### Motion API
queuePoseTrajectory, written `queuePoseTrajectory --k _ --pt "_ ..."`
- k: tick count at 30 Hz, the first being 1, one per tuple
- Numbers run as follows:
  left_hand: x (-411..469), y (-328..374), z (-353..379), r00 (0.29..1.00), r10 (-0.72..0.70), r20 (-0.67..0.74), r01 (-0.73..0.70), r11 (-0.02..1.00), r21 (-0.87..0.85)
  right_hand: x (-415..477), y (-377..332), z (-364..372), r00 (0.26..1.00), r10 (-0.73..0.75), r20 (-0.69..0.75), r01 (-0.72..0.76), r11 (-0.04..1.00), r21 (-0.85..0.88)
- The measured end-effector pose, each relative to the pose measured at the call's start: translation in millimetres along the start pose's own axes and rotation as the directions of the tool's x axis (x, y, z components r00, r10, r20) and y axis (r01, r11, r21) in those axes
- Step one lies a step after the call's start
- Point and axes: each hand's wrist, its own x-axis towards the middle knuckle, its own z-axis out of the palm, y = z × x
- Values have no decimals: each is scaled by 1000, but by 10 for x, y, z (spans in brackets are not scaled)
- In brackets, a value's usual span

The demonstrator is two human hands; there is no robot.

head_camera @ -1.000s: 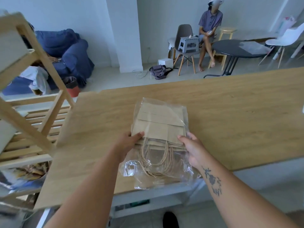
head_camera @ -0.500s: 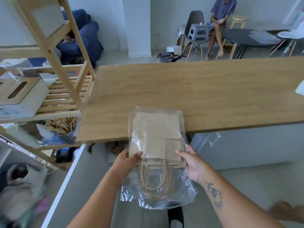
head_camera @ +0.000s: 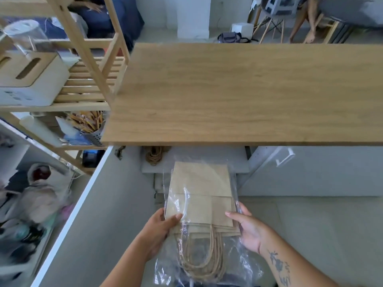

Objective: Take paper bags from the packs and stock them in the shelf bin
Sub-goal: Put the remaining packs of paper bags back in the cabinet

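A clear plastic pack of brown paper bags [head_camera: 202, 195] with twine handles [head_camera: 202, 258] hangs in the air in front of the wooden table [head_camera: 238, 94], below its near edge. My left hand [head_camera: 159, 230] grips the pack's left side with the thumb on top. My right hand [head_camera: 248, 228] holds its right side. The handles point toward me inside the loose open end of the plastic. A wooden shelf unit [head_camera: 87, 59] stands at the left; I cannot tell which of its containers is the bin.
On the shelf sit a white box with slotted wooden lid [head_camera: 31, 79] and a metal holder of sticks [head_camera: 91, 125]. A twine coil [head_camera: 155, 155] lies under the table. A white ledge [head_camera: 72, 212] runs at the left. A seated person [head_camera: 306, 19] is behind the table.
The pack has come off the table toward me and now hangs in front of its near edge. My view has tilted down, showing more floor and shelf.
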Motion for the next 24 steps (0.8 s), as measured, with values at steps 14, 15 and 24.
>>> queuePoseTrajectory --k 14,15,24 --pt "2276 191 -26 940 172 -295 -146 983 110 2273 -726 107 985 -174 -12 170 973 -157" --pt "2469 223 -49 939 185 -289 -156 980 121 2508 -774 120 980 -200 -5 196 965 -173" --pt "3096 367 -54 766 638 -81 -316 483 817 3821 -1240 294 943 -324 76 333 926 -179"
